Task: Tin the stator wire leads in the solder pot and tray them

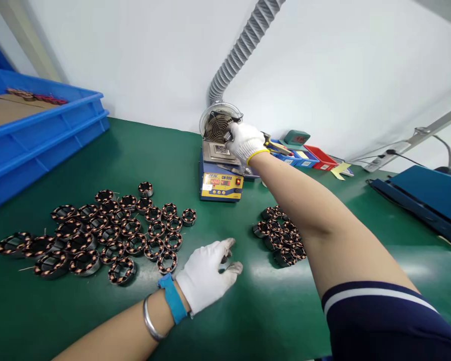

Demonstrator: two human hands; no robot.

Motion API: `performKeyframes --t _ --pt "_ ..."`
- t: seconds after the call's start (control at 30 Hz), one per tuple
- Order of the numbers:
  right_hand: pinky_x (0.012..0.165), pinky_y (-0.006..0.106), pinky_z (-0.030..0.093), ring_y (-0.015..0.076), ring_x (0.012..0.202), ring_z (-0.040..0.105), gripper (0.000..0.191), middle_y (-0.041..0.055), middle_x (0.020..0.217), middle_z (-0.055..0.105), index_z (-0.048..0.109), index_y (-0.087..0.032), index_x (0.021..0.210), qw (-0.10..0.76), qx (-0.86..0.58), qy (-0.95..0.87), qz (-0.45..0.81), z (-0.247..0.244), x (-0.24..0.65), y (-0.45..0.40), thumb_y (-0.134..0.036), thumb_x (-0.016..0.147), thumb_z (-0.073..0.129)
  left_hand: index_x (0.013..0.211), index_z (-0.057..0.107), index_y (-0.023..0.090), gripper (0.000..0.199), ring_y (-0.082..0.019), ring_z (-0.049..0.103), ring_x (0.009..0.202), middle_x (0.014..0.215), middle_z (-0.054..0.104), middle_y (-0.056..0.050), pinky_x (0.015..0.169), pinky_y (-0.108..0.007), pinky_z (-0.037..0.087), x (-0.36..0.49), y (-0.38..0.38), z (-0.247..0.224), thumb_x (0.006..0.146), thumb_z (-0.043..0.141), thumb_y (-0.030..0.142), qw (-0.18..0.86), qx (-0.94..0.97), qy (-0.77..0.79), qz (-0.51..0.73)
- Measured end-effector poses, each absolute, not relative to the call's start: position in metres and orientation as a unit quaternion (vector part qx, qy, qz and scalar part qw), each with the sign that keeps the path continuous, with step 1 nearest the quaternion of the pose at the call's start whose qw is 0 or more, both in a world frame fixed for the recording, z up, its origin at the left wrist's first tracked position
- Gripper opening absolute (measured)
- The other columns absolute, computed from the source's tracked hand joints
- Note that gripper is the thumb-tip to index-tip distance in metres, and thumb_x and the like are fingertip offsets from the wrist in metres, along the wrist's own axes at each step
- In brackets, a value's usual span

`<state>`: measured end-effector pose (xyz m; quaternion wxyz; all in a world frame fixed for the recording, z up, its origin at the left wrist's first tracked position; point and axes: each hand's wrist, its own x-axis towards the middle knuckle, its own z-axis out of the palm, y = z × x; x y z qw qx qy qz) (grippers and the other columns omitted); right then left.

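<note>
On our flat green bench (146,153), we are seeing a boxy blue-and-yellow metal unit (221,187) standing toward the back, a round wire grille (217,128) at its rear, a ribbed grey hose (243,45) rising behind. Copper-wound metal rings (107,235) are lying before it to the left, a smaller cluster of rings (281,234) to the right. A rectangular blue plastic crate (45,138) is standing far left; a small red plastic bin (322,159) is sitting right of the unit.

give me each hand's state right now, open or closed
Left hand: open, holding nothing visible.
Right hand: at the blue machine; grip cannot be told.
</note>
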<state>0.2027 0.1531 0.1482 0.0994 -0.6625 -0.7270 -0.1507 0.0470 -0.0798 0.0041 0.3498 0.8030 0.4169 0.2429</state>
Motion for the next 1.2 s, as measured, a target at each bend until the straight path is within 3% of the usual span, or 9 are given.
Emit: performKeyframes --t 0.17,0.37,0.63,0.77,0.87,0.93,1.03,1.13,1.2 --pt "0.083 0.047 0.049 0.0333 0.1 0.058 0.041 0.017 0.112 0.058 0.058 -0.017 0.116 0.04 -0.662 -0.728 -0.173 0.142 0.194 0.157 -0.029 0.077 0.063 0.128 0.054 0.017 0.05 -0.026 0.065 0.091 0.102 0.068 -0.009 0.082 -0.041 0.053 0.05 -0.08 0.001 0.084 0.051 0.041 0.333 0.811 0.412 0.248" --pt "0.083 0.045 0.049 0.0321 0.098 0.059 0.039 0.0162 0.111 0.059 0.06 -0.017 0.113 0.041 -0.664 -0.726 -0.175 0.136 0.196 0.162 -0.029 0.076 0.064 0.129 0.054 0.015 0.052 -0.028 0.065 0.091 0.101 0.068 -0.01 0.082 -0.044 0.053 0.051 -0.079 0.0 0.083 0.052 0.04 0.343 0.809 0.407 0.249" --pt "0.084 0.045 0.049 0.0293 0.095 0.061 0.035 0.0102 0.1 0.066 0.065 -0.018 0.107 0.172 -0.675 -0.709 -0.112 0.152 0.205 0.148 -0.032 0.075 0.063 0.131 0.051 0.016 0.056 -0.023 0.064 0.092 0.106 0.068 -0.01 0.084 -0.04 0.053 0.05 -0.076 0.004 0.08 0.056 0.039 0.421 0.728 0.442 0.311" --pt "0.086 0.043 0.05 0.0248 0.093 0.063 0.039 0.0059 0.094 0.068 0.066 -0.017 0.107 0.289 -0.656 -0.697 0.007 0.146 0.207 0.111 -0.036 0.073 0.067 0.131 0.049 0.016 0.055 -0.018 0.065 0.087 0.109 0.067 -0.01 0.08 -0.034 0.055 0.051 -0.072 0.004 0.081 0.058 0.038 0.482 0.612 0.47 0.415" --pt "0.084 0.042 0.052 0.0227 0.088 0.065 0.042 0.0061 0.093 0.069 0.067 -0.016 0.106 0.344 -0.632 -0.679 0.147 0.118 0.204 0.072 -0.036 0.069 0.073 0.138 0.039 0.014 0.062 -0.018 0.066 0.091 0.124 0.061 -0.014 0.083 -0.034 0.054 0.052 -0.069 0.004 0.083 0.057 0.037 0.476 0.565 0.475 0.479" --pt "0.083 0.042 0.053 0.0217 0.084 0.065 0.049 0.0059 0.092 0.069 0.064 -0.018 0.113 0.356 -0.617 -0.664 0.228 0.092 0.199 0.043 -0.036 0.069 0.073 0.141 0.034 0.014 0.065 -0.018 0.066 0.094 0.133 0.055 -0.017 0.086 -0.035 0.053 0.051 -0.068 0.004 0.084 0.055 0.036 0.46 0.573 0.47 0.489" --pt "0.08 0.04 0.055 0.021 0.083 0.065 0.059 0.0052 0.09 0.069 0.055 -0.02 0.127 0.364 -0.589 -0.643 0.326 0.057 0.187 -0.003 -0.037 0.072 0.072 0.141 0.034 0.014 0.061 -0.023 0.063 0.107 0.132 0.056 -0.016 0.096 -0.038 0.049 0.049 -0.067 0.001 0.086 0.05 0.035 0.423 0.609 0.483 0.466" --pt "0.078 0.034 0.056 0.0204 0.087 0.065 0.053 0.0056 0.095 0.069 0.056 -0.021 0.124 0.358 -0.547 -0.627 0.423 0.048 0.18 -0.038 -0.041 0.076 0.069 0.142 0.033 0.012 0.06 -0.026 0.051 0.125 0.131 0.057 -0.016 0.105 -0.04 0.042 0.044 -0.067 -0.002 0.087 0.044 0.032 0.383 0.628 0.506 0.451" --pt "0.073 0.031 0.057 0.0187 0.083 0.066 0.044 0.0045 0.087 0.069 0.059 -0.02 0.115 0.335 -0.512 -0.607 0.507 0.057 0.18 -0.05 -0.048 0.081 0.061 0.144 0.031 0.01 0.059 -0.024 0.045 0.131 0.137 0.052 -0.016 0.108 -0.038 0.038 0.041 -0.068 -0.004 0.089 0.039 0.03 0.374 0.636 0.494 0.46"
